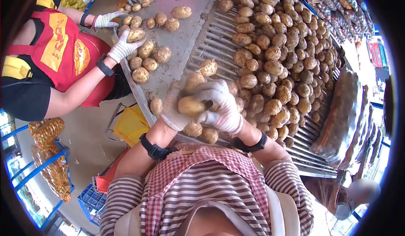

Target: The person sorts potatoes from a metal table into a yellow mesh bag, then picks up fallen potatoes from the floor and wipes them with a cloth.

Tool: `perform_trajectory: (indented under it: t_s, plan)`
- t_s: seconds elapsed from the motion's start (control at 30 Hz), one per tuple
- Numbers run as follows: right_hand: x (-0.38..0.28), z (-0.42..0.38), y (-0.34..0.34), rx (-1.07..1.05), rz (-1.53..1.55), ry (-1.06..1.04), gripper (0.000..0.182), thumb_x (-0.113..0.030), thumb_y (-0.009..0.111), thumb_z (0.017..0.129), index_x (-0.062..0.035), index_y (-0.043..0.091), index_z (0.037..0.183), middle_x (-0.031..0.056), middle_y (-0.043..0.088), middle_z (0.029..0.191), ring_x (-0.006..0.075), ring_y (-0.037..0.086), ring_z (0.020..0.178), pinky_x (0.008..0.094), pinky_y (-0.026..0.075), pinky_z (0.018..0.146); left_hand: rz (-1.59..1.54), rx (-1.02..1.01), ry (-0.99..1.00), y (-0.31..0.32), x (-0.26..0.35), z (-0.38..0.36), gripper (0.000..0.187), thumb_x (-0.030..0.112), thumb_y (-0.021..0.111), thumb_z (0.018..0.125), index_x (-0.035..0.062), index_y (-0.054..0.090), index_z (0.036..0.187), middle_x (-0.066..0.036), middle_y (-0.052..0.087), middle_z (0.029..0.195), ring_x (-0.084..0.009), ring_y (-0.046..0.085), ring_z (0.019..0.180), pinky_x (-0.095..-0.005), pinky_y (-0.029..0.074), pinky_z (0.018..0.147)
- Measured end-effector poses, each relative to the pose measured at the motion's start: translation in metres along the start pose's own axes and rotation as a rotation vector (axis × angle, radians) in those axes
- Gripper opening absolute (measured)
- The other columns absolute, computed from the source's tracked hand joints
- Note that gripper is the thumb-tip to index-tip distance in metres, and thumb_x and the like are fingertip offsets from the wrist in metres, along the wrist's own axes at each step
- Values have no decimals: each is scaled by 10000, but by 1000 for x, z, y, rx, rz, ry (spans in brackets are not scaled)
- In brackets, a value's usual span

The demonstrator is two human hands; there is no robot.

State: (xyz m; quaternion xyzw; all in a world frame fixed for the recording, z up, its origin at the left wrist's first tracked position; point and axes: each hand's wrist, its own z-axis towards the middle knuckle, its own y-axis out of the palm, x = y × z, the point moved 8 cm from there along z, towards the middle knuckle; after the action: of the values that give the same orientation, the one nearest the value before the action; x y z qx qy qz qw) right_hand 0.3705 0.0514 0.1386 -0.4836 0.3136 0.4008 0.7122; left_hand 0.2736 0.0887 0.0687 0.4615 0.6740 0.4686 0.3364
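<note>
In front of my apron, my left hand (pixel 172 109), in a white knit glove, is closed on a potato (pixel 190 107). My right hand (pixel 223 107), gloved the same way, is curled against the potato's right end. A short dark thing (pixel 209 104) shows between the right fingers and the potato; I cannot tell what it is. Right above the hands lies a blurred potato (pixel 195 81), with a lighter potato (pixel 208 67) farther up. Below the hands, potatoes (pixel 193 129) lie near the table's front edge.
A large potato heap (pixel 278 59) covers the slatted rack (pixel 215 46) on the right. Across the metal table (pixel 177 38), a co-worker's gloved hand (pixel 126 45) holds a potato. Other gloved hands reach in at the top. Filled sacks (pixel 341 118) stand at right; a yellow bin (pixel 131 125) sits lower left.
</note>
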Motion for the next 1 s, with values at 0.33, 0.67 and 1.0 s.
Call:
perform_trajectory:
  t_s: [0.33,0.67,1.0]
  plan:
    - [53,-44,-38,407,913,462,165,-185,707,963,-55,636,1037,72,669,1139,149,629,1027,308,539,902,337,211,24,-10,-43,-26,444,321,654,1005,61,551,1350,-77,659,1164,-198,701,943,-350,635,775]
    - [43,-81,-7,389,1051,536,63,-85,730,943,-84,673,971,-17,678,933,80,594,804,244,506,740,606,55,108,20,-60,-61,520,369,734,943,62,560,1325,-82,667,1095,-194,690,931,-339,618,779]
    - [13,-79,20,34,935,587,299,-315,685,1001,-43,682,1126,-18,670,995,98,585,951,284,509,840,232,16,-60,18,-80,-84,618,614,487,1010,68,604,1275,-173,694,1027,-286,697,853,-482,609,710]
